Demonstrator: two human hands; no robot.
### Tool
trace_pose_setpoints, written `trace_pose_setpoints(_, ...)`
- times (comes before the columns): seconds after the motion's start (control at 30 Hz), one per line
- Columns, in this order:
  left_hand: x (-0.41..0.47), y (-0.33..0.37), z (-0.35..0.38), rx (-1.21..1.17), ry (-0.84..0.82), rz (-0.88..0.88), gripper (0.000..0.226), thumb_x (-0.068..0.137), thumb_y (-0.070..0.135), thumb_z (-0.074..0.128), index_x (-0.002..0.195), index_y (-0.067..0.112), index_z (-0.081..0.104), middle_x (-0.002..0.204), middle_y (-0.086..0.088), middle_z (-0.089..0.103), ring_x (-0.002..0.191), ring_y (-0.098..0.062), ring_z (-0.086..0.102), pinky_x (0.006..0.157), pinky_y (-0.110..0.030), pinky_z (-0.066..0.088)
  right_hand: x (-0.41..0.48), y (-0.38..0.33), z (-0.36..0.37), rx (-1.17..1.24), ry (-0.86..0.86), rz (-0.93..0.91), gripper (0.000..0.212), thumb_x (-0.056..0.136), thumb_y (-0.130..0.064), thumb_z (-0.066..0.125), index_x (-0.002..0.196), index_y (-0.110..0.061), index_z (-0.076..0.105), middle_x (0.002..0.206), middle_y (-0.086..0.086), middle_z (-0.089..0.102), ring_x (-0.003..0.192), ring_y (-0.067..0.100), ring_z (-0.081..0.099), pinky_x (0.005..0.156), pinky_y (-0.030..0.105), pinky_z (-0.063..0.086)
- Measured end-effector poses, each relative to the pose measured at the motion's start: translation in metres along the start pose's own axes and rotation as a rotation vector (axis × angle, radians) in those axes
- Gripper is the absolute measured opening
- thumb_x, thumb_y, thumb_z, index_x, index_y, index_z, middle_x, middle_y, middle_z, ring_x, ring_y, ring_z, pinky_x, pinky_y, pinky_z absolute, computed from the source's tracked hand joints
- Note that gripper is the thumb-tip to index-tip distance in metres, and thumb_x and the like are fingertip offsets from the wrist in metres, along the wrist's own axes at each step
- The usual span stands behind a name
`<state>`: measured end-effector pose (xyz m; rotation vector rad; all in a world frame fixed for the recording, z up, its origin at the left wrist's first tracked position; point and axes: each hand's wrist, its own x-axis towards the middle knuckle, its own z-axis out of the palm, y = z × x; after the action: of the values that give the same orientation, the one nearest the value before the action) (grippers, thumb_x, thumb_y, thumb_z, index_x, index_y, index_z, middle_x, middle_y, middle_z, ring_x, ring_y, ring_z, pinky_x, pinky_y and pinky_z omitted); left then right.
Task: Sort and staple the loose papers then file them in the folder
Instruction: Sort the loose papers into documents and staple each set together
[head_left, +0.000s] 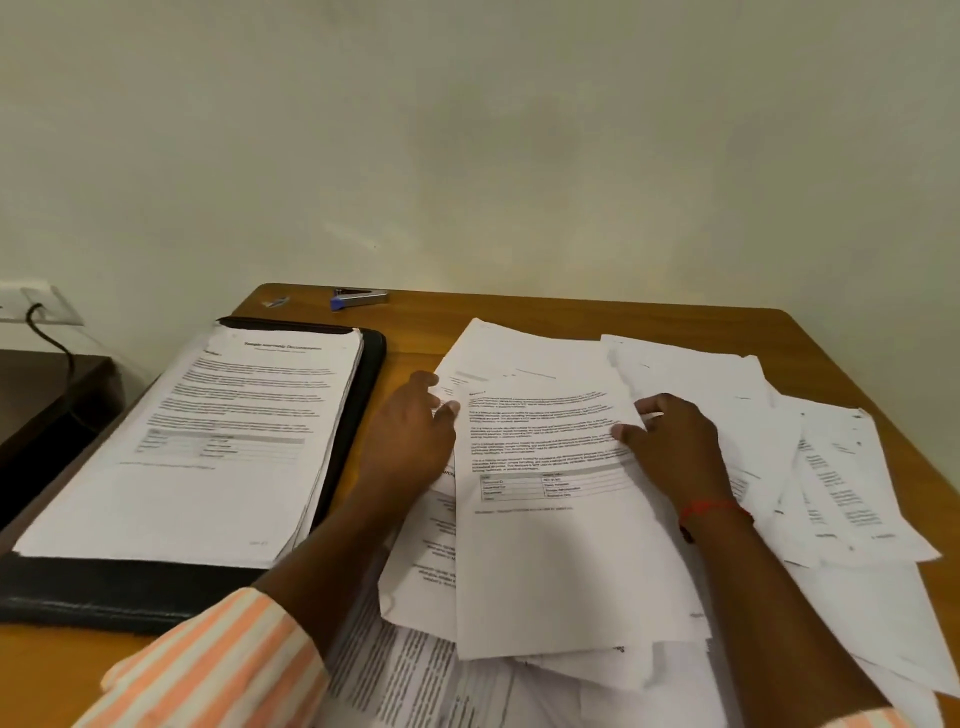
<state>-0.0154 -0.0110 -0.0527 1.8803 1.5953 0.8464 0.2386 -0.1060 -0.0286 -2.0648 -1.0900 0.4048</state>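
Sheet (545, 545) edges pinched: left hand (410, 431); right hand (675, 447)

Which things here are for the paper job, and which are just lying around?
For the job: printed sheet gripped by left hand and right hand; loose papers; stapler; black folder with its paper stack.
Just lying about: wall socket and its cable; small shiny item near the stapler, too small to name.

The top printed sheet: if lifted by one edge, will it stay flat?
Probably not: the top printed sheet looks thin and single, so it would likely droop. Lying on loose papers, it may slide easily.
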Motion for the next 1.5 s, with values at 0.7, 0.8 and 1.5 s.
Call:
trace_pose_setpoints(0.7, -0.002, 0.002, 0.011, 0.24, -0.14, 0.132, 0.08, 0.088, 0.083, 0.024, 0.127, 0.021, 0.057, 0.136, -0.002, 0.06, 0.13, -0.028, 0.049, 0.109, -0.049, 0.039, -0.008, -0.015, -0.012, 0.86, -0.315, 0.252, 0.041, 0.105, -0.027, 0.041, 0.11, -0.006, 0.075, 0.11, 0.015, 0.075, 0.105, 0.036, 0.07, 0.097, 0.05, 0.055)
trace_pose_setpoints(0.8, 0.002, -0.003, 0.016, 0.296, -0.151, 0.114, 0.096, 0.081, 0.091, 0.014, 0.139, 0.022, 0.048, 0.149, -0.004, 0.05, 0.14, -0.031, 0.039, 0.115, -0.055, 0.033, -0.008, -0.015, -0.007, 0.746, -0.343, 0.152, 0.024, 0.099, -0.008, 0.055, 0.119, -0.008, 0.069, 0.11, 0.016, 0.075, 0.097, 0.034, 0.074, 0.082, 0.044, 0.061)
trace_pose_setpoints(1.5, -0.002, -0.008, 0.012, 0.396, -0.061, 0.078, 0.056, 0.104, 0.042, 0.045, 0.155, 0.02, 0.036, 0.167, -0.015, 0.015, 0.155, -0.032, 0.01, 0.124, -0.047, 0.007, 0.021, 0.017, -0.025, 0.346, 0.402, 0.042, 0.027, 0.095, -0.009, 0.063, 0.122, -0.008, 0.062, 0.113, 0.002, 0.063, 0.101, 0.019, 0.06, 0.084, 0.027, 0.045)
